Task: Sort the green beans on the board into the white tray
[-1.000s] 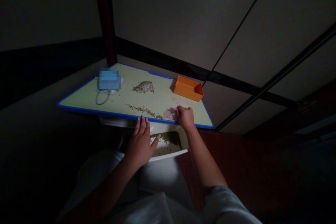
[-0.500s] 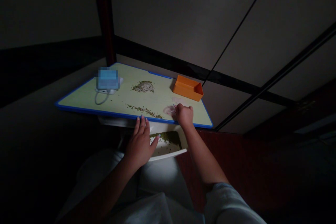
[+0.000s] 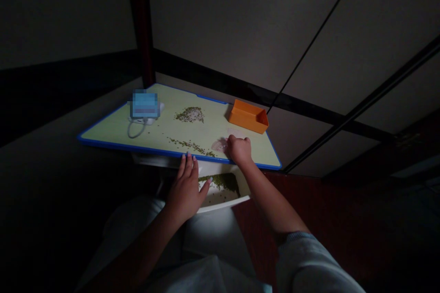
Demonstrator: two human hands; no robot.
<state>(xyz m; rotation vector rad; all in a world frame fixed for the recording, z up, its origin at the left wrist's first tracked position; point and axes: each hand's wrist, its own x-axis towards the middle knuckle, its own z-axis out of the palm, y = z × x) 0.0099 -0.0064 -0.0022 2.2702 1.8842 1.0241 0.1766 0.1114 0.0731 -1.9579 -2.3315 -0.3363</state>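
A pale yellow board with a blue rim (image 3: 113, 133) lies in front of me. A trail of small green beans (image 3: 190, 145) runs along its near edge, and a mixed heap (image 3: 189, 114) sits further back. My right hand (image 3: 239, 150) rests on the board with fingers curled beside a small pale pile (image 3: 219, 145); what they hold is hidden. My left hand (image 3: 186, 188) lies flat with fingers stretched out on a white tray (image 3: 225, 203) held under the board's edge, its fingertips at the blue rim. The tray holds green beans (image 3: 225, 181).
An orange rectangular box (image 3: 248, 116) stands at the board's far right corner. A blurred blue object with a white cable (image 3: 144, 106) lies at the far left. A dark post (image 3: 139, 23) rises behind the board. The surroundings are dark.
My right hand has slid a little further onto the board towards the pale pile. The left hand stays on the tray. The view has shifted slightly.
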